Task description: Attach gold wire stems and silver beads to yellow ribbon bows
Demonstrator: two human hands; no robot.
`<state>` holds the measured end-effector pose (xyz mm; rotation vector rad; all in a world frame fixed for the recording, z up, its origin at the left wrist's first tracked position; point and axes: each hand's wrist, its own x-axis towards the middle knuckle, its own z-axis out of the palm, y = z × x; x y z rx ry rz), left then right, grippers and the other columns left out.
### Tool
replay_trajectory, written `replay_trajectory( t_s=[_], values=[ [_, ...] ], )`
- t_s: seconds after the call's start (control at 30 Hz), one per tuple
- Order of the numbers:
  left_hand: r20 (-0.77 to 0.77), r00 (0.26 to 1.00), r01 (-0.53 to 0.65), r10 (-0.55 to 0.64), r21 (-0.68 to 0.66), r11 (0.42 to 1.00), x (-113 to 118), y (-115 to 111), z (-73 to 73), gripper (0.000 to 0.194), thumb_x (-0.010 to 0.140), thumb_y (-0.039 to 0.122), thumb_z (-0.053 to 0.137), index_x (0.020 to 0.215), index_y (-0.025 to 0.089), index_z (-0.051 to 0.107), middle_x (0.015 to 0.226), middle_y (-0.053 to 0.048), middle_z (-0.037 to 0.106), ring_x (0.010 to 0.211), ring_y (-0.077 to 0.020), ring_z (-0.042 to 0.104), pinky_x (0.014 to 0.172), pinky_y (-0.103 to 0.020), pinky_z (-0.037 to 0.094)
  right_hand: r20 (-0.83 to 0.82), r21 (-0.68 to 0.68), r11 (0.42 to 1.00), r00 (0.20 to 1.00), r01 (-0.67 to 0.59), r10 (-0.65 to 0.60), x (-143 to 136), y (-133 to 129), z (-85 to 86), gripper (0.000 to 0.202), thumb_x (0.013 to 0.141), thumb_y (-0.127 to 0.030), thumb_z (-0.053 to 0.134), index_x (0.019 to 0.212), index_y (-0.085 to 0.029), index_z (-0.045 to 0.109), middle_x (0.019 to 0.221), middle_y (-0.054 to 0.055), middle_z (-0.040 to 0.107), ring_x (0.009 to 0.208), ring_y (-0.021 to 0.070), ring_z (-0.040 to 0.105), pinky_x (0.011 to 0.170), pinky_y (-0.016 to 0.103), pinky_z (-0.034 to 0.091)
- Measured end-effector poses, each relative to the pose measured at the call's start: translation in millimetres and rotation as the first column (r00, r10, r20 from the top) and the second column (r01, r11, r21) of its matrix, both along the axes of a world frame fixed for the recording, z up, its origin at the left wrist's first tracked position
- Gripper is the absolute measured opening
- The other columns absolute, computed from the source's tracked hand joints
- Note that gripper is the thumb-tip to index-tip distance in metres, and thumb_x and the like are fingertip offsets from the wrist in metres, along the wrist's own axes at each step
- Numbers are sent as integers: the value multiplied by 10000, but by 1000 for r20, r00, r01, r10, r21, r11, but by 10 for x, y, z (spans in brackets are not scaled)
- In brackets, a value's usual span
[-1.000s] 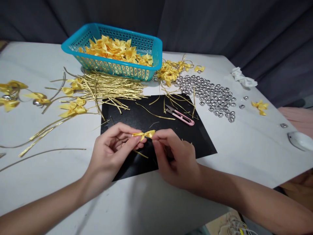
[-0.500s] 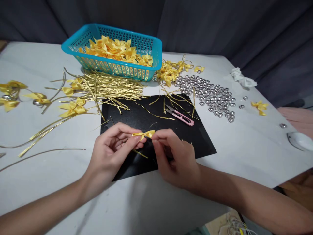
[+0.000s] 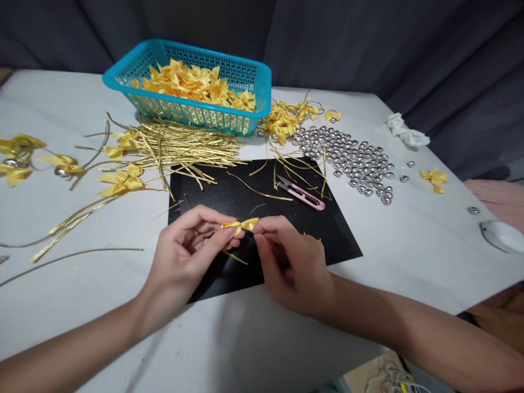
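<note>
A small yellow ribbon bow point(image 3: 242, 225) is held up over a black mat point(image 3: 319, 240). My left hand point(image 3: 196, 245) pinches the bow's left end between thumb and fingers. At its right end, the thumb and forefinger of my right hand point(image 3: 292, 262) are pressed together on the bow's tip. Under the bow lies a short piece of gold cord point(image 3: 236, 257), partly hidden by my left hand. Pink thread snips point(image 3: 303, 195) rest on the mat beyond my right hand, beside loose gold cords point(image 3: 262, 190).
A blue basket point(image 3: 262, 90) of yellow bows stands at the back, with a pile of gold cords point(image 3: 192, 144) before it. Silver beads point(image 3: 352, 161) spread to the right. Finished-looking bow pieces point(image 3: 123, 180) lie left. A white dish point(image 3: 503, 236) and crumpled tissue point(image 3: 407, 131) are far right.
</note>
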<state>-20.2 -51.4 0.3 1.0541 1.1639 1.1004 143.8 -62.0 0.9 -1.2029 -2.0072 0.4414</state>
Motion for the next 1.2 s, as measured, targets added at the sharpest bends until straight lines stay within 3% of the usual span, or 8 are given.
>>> replay_trajectory(
  t_s=[0.13, 0.37, 0.87, 1.2],
  values=[
    [-24, 1000, 5, -5, -4, 1000, -8, 2, -8, 126, 755, 289, 718, 782, 185, 653, 745, -13, 726, 689, -155, 705, 649, -200, 574, 0, -2, 1000, 1000, -2, 2, 3, -4, -4, 129, 865, -88, 453, 931, -199, 451, 733, -17, 664, 512, 67, 599, 403, 170, 353],
    [19, 1000, 10, -10, 5, 1000, 8, 10, -9, 64, 766, 238, 714, 772, 210, 657, 721, 25, 718, 666, -105, 694, 626, -132, 549, 5, 0, 1000, 1000, -3, 3, 5, -5, -16, 147, 853, -73, 476, 936, -192, 455, 752, -13, 666, 528, 58, 602, 380, 168, 311],
    [4, 1000, 3, -3, 7, 1000, 2, 6, -7, 72, 766, 250, 711, 768, 207, 653, 730, 13, 723, 669, -126, 699, 631, -161, 559, 13, -8, 1000, 1000, 13, -13, 0, -7, -13, 128, 868, -95, 461, 933, -205, 447, 682, -32, 646, 464, 59, 567, 375, 177, 312],
    [113, 993, 57, -42, -132, 990, -20, 52, -20, 108, 742, 264, 740, 785, 187, 678, 714, 4, 737, 674, -118, 692, 653, -153, 550, 37, -6, 1000, 999, 7, -7, 14, 4, -31, 119, 860, -94, 470, 922, -195, 457, 637, -52, 611, 409, 47, 506, 363, 182, 279]
  ],
)
